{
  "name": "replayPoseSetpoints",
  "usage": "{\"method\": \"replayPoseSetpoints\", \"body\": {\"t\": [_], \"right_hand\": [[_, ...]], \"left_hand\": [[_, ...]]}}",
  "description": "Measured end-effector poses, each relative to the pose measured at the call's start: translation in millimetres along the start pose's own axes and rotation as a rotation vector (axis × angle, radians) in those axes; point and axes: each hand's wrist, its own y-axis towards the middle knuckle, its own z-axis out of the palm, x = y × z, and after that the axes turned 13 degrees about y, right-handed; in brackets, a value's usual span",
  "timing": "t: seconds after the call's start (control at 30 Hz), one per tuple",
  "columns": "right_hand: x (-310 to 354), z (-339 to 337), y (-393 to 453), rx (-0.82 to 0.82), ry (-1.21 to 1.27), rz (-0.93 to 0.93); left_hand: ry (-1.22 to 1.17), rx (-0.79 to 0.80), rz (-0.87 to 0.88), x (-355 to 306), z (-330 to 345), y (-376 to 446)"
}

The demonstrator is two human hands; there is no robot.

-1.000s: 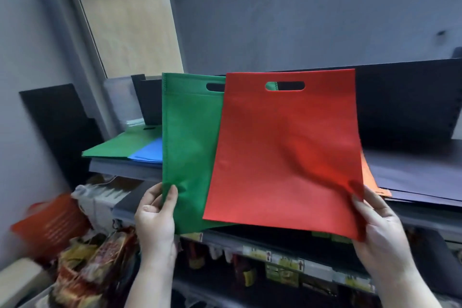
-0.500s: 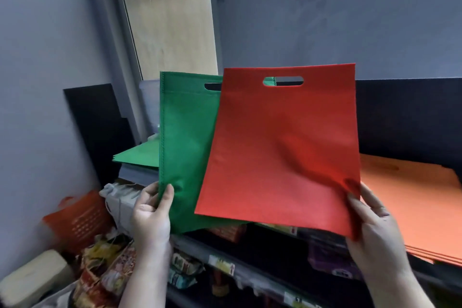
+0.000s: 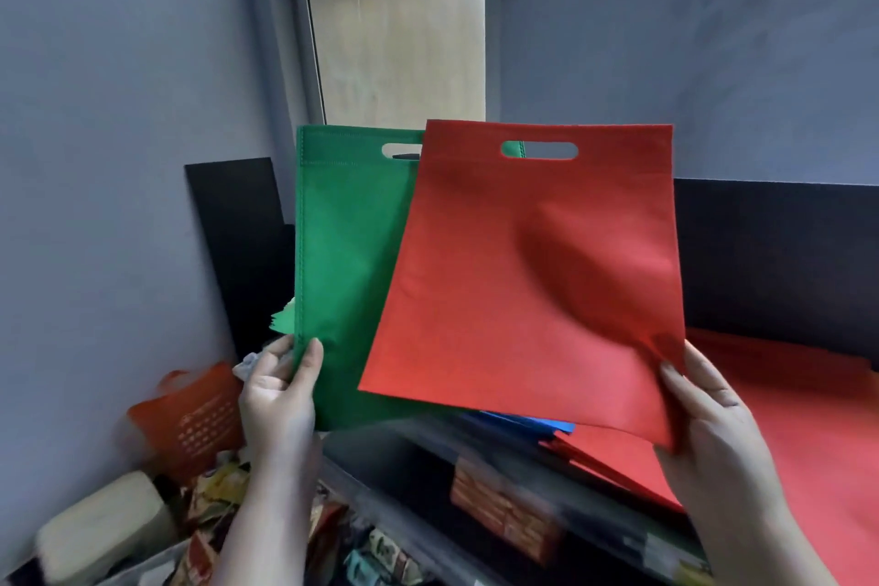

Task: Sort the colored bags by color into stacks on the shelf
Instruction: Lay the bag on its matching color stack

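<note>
A flat red bag [image 3: 532,271] with a cut-out handle stands upright in front of me, and my right hand [image 3: 708,438] pinches its lower right corner. Behind it on the left is a green bag [image 3: 342,252], also upright, whose lower left corner my left hand [image 3: 280,395] pinches. The red bag overlaps the green one's right side. On the shelf [image 3: 428,447] below lies a stack of red bags [image 3: 799,433], with a blue bag's edge [image 3: 523,423] showing under the held red bag. A tip of green bags [image 3: 283,321] peeks out left of the held green one.
Black panels [image 3: 770,252] back the shelf, and another [image 3: 233,243] leans at the left wall. Lower shelves hold packaged goods [image 3: 504,519]. At the lower left sit an orange bag [image 3: 195,423], a pale block [image 3: 100,533] and snack packets [image 3: 214,500].
The view has swung right along the shelf: the orange stack has gone from sight and a red stack now lies under my right hand. Both hands keep the same hold on their bags.
</note>
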Motion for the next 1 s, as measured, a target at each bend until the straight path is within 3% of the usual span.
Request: {"method": "replayPoseSetpoints", "body": {"t": [0.37, 0.5, 0.63, 0.8, 0.93, 1.0], "right_hand": [[-129.5, 80.8, 61.3, -0.019, -0.053, -0.119], [-166.6, 100.6, 74.7, -0.008, -0.151, -0.128], [-190.5, 115.0, 85.6, -0.085, -0.085, -0.154], [-201.2, 119.5, 90.8, -0.065, -0.118, -0.15], [-201.8, 114.2, 96.1, -0.104, -0.115, -0.172], [-202.9, 113.7, 98.2, -0.102, -0.124, -0.183]], "left_hand": [[0.063, 0.13, 0.067, 35.8, -32.5, 184.7], [0.068, 0.182, 0.031, 55.8, -36.4, 243.2], [0.07, 0.294, -0.036, 76.3, -30.3, 282.8], [0.147, 0.424, -0.13, 105.9, -15.0, 306.3], [0.388, 0.488, -0.062, 125.9, -4.1, 310.9], [0.623, 0.498, 0.067, 131.0, -3.3, 312.4]]}}
